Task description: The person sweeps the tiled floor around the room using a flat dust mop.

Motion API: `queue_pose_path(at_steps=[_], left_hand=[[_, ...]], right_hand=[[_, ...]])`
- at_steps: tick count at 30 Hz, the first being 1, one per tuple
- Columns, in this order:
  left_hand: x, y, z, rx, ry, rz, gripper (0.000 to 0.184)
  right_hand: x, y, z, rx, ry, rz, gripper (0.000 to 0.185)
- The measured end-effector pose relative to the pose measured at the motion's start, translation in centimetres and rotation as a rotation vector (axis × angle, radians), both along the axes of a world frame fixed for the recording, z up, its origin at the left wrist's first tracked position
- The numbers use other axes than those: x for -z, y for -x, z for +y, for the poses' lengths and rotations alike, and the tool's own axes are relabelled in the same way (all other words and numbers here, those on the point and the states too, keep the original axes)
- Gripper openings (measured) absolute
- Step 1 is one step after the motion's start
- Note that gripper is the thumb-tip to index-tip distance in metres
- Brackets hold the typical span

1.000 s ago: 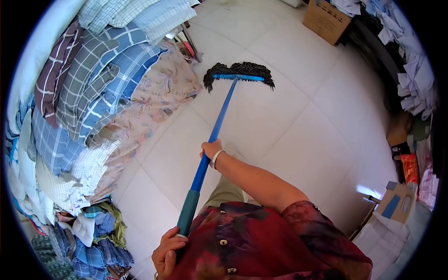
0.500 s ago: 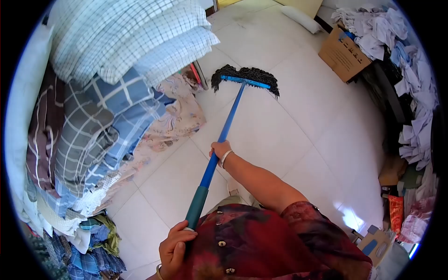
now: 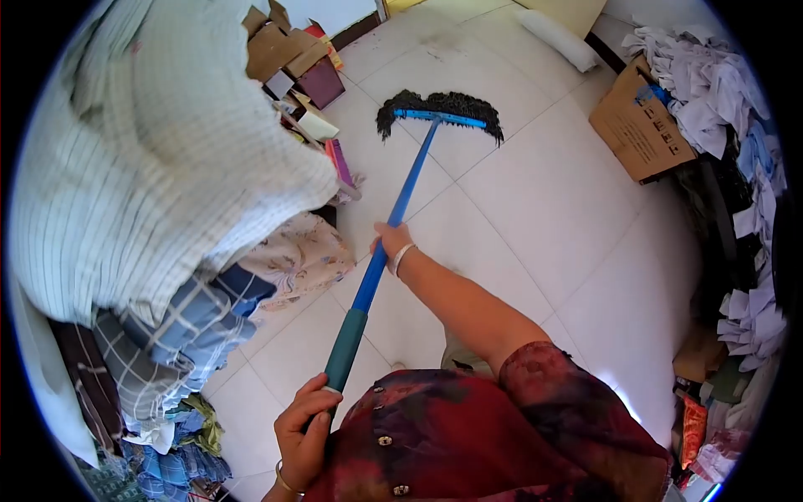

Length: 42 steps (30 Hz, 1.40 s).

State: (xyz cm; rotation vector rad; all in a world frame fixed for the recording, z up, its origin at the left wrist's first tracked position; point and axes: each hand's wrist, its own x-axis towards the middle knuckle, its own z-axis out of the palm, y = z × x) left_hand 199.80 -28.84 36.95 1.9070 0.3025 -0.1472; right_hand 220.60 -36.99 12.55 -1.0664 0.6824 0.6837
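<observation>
A mop (image 3: 414,180) with a blue pole reaches forward across the floor. My right hand (image 3: 391,238), with a silver bangle at its wrist, is wrapped around the middle of the pole. Close to my body, my left hand (image 3: 304,425) grips the end of the dark green handle (image 3: 345,351). The black stringy mop head (image 3: 456,104) lies spread on the pale tiles, fixed to a light blue bar (image 3: 441,117).
To the left, a tall stack of fabric (image 3: 201,167) and folded plaid cloth (image 3: 184,326) rises beside open boxes (image 3: 288,50). On the right stand a cardboard box (image 3: 640,121) and heaped white cloth (image 3: 703,79). A white roll (image 3: 559,40) lies on the tiled floor (image 3: 502,226) ahead.
My view has moved forward, so boxes behind the fabric stack now show. The mop head sits a little farther ahead on the tiles. Both hands keep hold of the mop.
</observation>
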Motion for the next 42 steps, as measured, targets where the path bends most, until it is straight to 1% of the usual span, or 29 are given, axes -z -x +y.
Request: queue_pose_path(at_steps=[2,3,5,6,8,11,12,13,14,15,16,17,18,21,23,24,25,26,28,31,32,33,36,37,38,39,40,41,42], left_hand=[[0.5,-3.9,-1.5,-0.039,0.018,0.008,0.016],[0.7,-5.7,-2.3,-0.081,0.042,0.003,0.016],[1.3,-9.5,-3.8,-0.104,0.036,-0.003,0.016],[1.6,-11.1,-4.5,-0.127,0.037,-0.024,0.017],[3.3,-13.5,-5.1,-0.148,0.047,0.008,0.018],[7.0,-15.6,-5.7,-0.056,-0.037,-0.062,0.023],[8.3,-15.9,-6.0,-0.070,-0.051,0.033,0.030],[9.0,-16.1,-6.6,-0.081,-0.064,0.127,0.038],[9.0,-16.3,-7.3,-0.079,-0.057,0.119,0.038],[8.8,-16.2,-8.2,-0.140,0.163,0.293,0.044],[8.7,-15.9,-8.8,-0.199,0.383,0.462,0.052],[9.0,-15.3,-9.1,-0.152,0.394,0.429,0.057],[8.6,-14.6,-9.6,-0.157,0.396,0.416,0.057],[6.0,-10.2,-10.3,-0.021,0.220,0.388,0.052],[4.0,-4.5,-10.0,-0.009,0.164,0.394,0.051],[3.4,-1.0,-9.6,0.016,0.113,0.414,0.050],[3.1,3.2,-8.8,0.000,0.071,0.397,0.051],[2.8,7.5,-7.9,-0.018,0.033,0.381,0.052],[-0.3,14.6,-7.0,-0.200,0.136,0.568,0.051],[-3.4,24.0,-6.7,-0.344,0.134,0.703,0.053],[-4.5,26.5,-7.3,-0.407,0.131,0.733,0.055],[-5.0,29.4,-7.4,-0.408,0.141,0.689,0.055],[-7.1,34.5,-9.0,-0.463,0.031,0.715,0.053],[-8.4,35.5,-9.1,-0.371,0.113,0.819,0.048],[-8.4,36.4,-10.1,-0.365,0.062,0.680,0.044],[-7.9,37.7,-10.9,-0.404,0.031,0.579,0.041],[-7.7,38.5,-11.5,-0.442,-0.003,0.482,0.039],[-7.9,38.0,-12.3,-0.441,-0.005,0.475,0.039],[-8.5,37.3,-13.3,-0.585,-0.101,0.524,0.034]], right_hand=[[-1.0,-3.7,-2.2,0.167,-0.319,0.120,0.029],[-0.8,-5.1,-3.2,0.167,-0.322,0.135,0.029],[0.0,-7.0,-5.5,0.342,-0.590,0.238,0.038],[1.0,-7.3,-6.9,0.345,-0.590,0.250,0.038],[3.9,-6.0,-9.8,0.330,-0.401,0.307,0.034],[8.2,-2.0,-13.8,0.341,-0.216,0.455,0.032],[9.5,-0.3,-15.0,0.327,-0.157,0.481,0.030],[10.9,1.2,-16.1,0.276,-0.172,0.510,0.028],[11.5,2.6,-17.1,0.224,-0.186,0.539,0.025],[12.0,4.0,-17.9,0.224,-0.179,0.530,0.025],[12.1,5.2,-18.4,0.202,-0.097,0.558,0.022],[12.2,6.1,-18.9,0.177,-0.017,0.585,0.019],[12.2,6.7,-19.4,0.169,-0.016,0.573,0.019],[11.2,9.0,-20.4,0.114,0.068,0.501,0.014],[9.9,10.3,-20.6,0.083,0.074,0.470,0.014],[9.4,11.1,-20.6,0.066,0.085,0.452,0.018],[10.2,12.4,-20.9,0.012,0.057,0.435,0.019],[10.2,14.1,-20.7,0.000,0.057,0.429,0.019],[10.0,17.2,-20.1,0.001,0.045,0.383,0.022],[10.3,23.6,-18.1,-0.089,0.026,0.377,0.026],[8.4,25.4,-17.1,-0.135,0.009,0.379,0.031],[5.9,27.1,-15.8,-0.183,-0.011,0.384,0.039],[1.9,30.2,-12.1,-0.155,-0.245,0.486,0.053],[2.0,31.0,-11.3,-0.120,-0.453,0.456,0.051],[0.9,31.6,-10.3,-0.050,-0.365,0.505,0.046],[2.3,32.2,-9.4,-0.070,-0.284,0.512,0.039],[3.5,33.1,-8.8,-0.176,-0.169,0.431,0.031],[3.5,33.4,-8.7,-0.230,-0.121,0.394,0.024],[3.5,33.5,-8.6,-0.284,-0.074,0.362,0.017]])
